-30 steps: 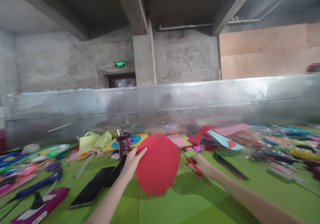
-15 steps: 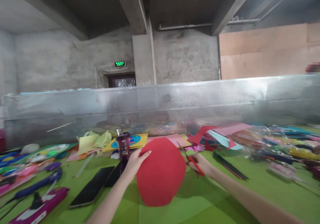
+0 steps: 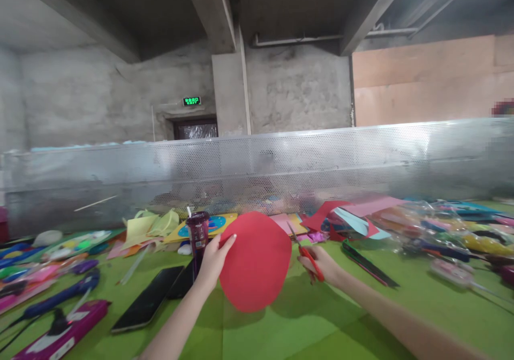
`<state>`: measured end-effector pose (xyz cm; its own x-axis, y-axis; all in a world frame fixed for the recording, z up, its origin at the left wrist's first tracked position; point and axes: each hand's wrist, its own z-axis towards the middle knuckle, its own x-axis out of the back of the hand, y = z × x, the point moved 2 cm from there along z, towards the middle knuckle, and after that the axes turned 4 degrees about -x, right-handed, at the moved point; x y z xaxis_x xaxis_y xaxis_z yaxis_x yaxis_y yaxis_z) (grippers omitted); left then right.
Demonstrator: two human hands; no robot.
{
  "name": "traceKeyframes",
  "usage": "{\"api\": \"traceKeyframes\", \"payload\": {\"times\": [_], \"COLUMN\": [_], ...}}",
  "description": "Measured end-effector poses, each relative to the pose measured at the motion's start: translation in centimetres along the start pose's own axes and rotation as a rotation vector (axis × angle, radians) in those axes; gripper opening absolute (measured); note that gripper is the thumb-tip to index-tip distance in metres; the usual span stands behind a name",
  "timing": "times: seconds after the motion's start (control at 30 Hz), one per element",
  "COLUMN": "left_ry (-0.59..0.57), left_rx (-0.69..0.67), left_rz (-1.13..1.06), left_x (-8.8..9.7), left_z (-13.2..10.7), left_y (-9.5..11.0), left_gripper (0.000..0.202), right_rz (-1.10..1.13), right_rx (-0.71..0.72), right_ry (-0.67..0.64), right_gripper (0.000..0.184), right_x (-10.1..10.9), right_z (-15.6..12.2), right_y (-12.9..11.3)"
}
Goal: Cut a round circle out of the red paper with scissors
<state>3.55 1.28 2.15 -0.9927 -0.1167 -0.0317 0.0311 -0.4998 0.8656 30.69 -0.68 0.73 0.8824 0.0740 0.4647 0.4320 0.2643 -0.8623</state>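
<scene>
A roughly round piece of red paper (image 3: 256, 263) is held up over the green tabletop, its left edge pinched by my left hand (image 3: 213, 258). The thumb lies on the face of the paper and the other fingers are mostly hidden behind it. Just right of the paper, my right hand (image 3: 319, 263) grips a pair of scissors (image 3: 314, 263) with red handles. Their blades point up and slightly left, apart from the paper's edge. Whether the blades are spread is hard to make out.
A dark drink cup (image 3: 197, 234) with a straw stands behind my left hand. Left lie a black phone (image 3: 148, 298), a magenta power strip (image 3: 64, 330) and a blue glue gun (image 3: 64, 296). Coloured paper scraps (image 3: 327, 215) lie at the back, before a perforated metal screen (image 3: 257, 162).
The red paper has turned and tilted in my left hand, its lower edge now higher and its right edge further left, away from the scissors. My right hand has barely moved.
</scene>
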Motion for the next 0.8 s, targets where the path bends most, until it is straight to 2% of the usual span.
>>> {"api": "traceKeyframes", "payload": {"times": [0.1, 0.2, 0.33, 0.47, 0.8], "left_ry": [0.129, 0.196, 0.204, 0.196, 0.241], "left_rx": [-0.040, -0.102, -0.137, -0.139, -0.144], "left_rz": [-0.001, 0.029, 0.068, 0.074, 0.071], "left_x": [0.3, 0.2, -0.6, -1.2, -1.2], "left_z": [0.3, 0.2, -0.3, -0.7, -0.7], "left_y": [-0.4, -0.6, -0.3, -0.1, -0.1], "left_gripper": [0.046, 0.048, 0.048, 0.048, 0.047], "right_rz": [0.045, 0.102, 0.134, 0.139, 0.171], "right_rx": [-0.044, -0.065, -0.090, -0.100, -0.096], "right_ry": [0.065, 0.086, 0.097, 0.057, 0.047], "right_gripper": [0.017, 0.015, 0.015, 0.014, 0.013], "right_x": [-0.7, -1.7, -2.3, -2.5, -3.0], "right_z": [0.2, 0.1, -0.5, -1.0, -0.8], "right_y": [0.2, 0.1, -0.8, -1.5, -1.1]}}
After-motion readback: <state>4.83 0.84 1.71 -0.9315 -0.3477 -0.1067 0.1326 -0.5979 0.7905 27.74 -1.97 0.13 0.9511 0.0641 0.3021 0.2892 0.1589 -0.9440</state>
